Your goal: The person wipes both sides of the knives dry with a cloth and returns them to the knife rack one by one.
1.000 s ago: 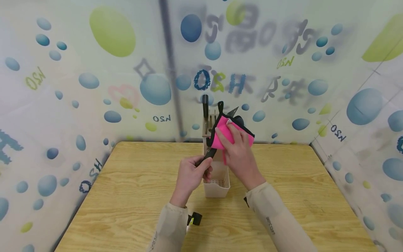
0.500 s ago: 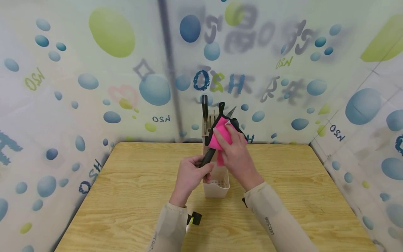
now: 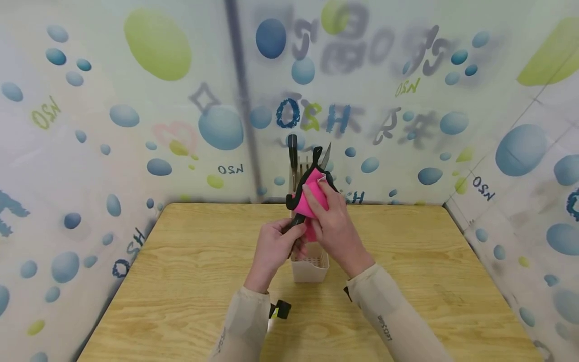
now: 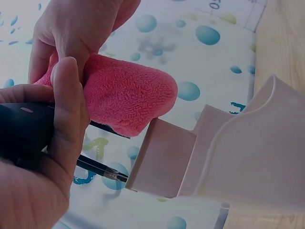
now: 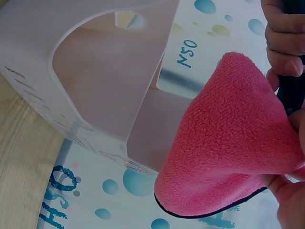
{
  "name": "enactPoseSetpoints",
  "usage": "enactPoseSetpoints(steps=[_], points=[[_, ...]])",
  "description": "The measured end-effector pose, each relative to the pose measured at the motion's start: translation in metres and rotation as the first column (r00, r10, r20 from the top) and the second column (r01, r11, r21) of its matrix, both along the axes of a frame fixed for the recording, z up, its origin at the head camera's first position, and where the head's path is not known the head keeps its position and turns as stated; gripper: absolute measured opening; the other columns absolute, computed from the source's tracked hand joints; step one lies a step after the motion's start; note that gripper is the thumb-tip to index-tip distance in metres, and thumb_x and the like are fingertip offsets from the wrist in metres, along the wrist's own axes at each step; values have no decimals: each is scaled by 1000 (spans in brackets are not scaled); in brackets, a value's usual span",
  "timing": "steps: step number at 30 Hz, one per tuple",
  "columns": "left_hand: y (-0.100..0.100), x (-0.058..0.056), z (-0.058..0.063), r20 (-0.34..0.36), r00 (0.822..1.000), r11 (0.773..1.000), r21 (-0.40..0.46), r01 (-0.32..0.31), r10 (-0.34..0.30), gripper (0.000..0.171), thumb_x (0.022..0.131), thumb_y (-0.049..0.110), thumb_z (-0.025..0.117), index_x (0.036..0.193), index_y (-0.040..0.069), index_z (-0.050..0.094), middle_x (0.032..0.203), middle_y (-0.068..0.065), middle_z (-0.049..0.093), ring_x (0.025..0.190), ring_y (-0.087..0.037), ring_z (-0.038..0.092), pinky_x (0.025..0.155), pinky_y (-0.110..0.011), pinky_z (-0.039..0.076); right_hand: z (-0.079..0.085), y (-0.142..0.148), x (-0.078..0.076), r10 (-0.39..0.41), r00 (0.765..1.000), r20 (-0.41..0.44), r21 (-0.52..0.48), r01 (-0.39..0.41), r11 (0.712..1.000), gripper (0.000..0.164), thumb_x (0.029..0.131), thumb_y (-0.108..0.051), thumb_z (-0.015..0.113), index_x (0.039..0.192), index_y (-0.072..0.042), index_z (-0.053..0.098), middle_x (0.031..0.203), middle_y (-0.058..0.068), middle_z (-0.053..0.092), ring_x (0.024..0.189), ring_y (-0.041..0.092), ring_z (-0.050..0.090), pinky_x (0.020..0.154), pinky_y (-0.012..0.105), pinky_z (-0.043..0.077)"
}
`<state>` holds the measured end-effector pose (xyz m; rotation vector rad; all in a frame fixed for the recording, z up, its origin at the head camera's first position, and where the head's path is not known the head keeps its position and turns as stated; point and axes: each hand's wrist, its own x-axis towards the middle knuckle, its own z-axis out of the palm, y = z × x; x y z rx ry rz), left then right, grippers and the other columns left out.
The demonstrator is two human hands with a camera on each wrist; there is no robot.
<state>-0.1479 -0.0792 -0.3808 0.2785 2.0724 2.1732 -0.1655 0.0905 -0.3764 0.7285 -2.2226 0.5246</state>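
Observation:
My left hand (image 3: 277, 246) grips the black handle (image 4: 24, 123) of a knife, which slants up and away from me. The pointed grey blade tip (image 3: 326, 155) shows above a pink cloth (image 3: 313, 195) with black edging. That cloth is folded about the blade and hides most of it. My right hand (image 3: 336, 226) pinches the cloth from the right side, its thumb and fingers pressing the fabric. In the right wrist view, a loose fold of the fuzzy cloth (image 5: 228, 129) hangs down close to the holder.
Behind the hands, a beige utensil holder (image 3: 310, 271) stands on the wooden table (image 3: 194, 266). Another black-handled knife (image 3: 293, 151) and several thin utensils stand upright in its back part. A patterned wall (image 3: 217, 75) rises behind the table.
The knife has tilted more upright and its tip has moved left. My right hand and the cloth have shifted left, and the cloth looks narrower around the blade. My left hand has stayed nearly in place.

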Motion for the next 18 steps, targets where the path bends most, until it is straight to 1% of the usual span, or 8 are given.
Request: enactPoseSetpoints(steps=[5,7,9,13,18], points=[[1,-1,3,7,1000,999,-26,18,-18,27,102,15,61,89,-7,69,64,-7,64,50,-18,62,52,-31,56,1,1,0,9,1000,-18,-25,-10,1000,63,92,3,70,151,-3,49,149,28,44,122,47,52,99,52,54],[1,-1,5,4,999,999,-38,35,-35,27,103,16,60,90,-6,69,62,-7,63,48,-18,59,48,-28,52,1,2,0,17,999,-30,-39,-18,999,64,92,4,69,152,0,47,148,28,45,120,46,54,100,52,54],[0,-2,5,1,998,997,-52,59,-59,29,104,16,59,91,-6,69,62,-7,63,47,-18,57,47,-27,51,1,1,-1,20,999,-41,-48,-22,999,65,92,4,69,152,2,45,148,28,45,118,46,54,99,52,54],[-1,-3,3,-35,994,991,-85,100,-103,31,106,17,56,92,-7,68,65,-7,63,49,-17,57,48,-26,51,-2,2,-2,16,999,-50,-57,-19,998,67,90,6,69,152,5,43,148,30,45,116,45,54,97,51,54],[-2,-2,2,-69,987,985,-100,140,-148,31,107,17,55,92,-8,67,66,-8,63,50,-16,58,49,-25,51,-2,3,-3,-2,1000,-24,-74,0,997,67,92,6,67,153,8,39,148,31,46,117,45,54,100,50,53]])
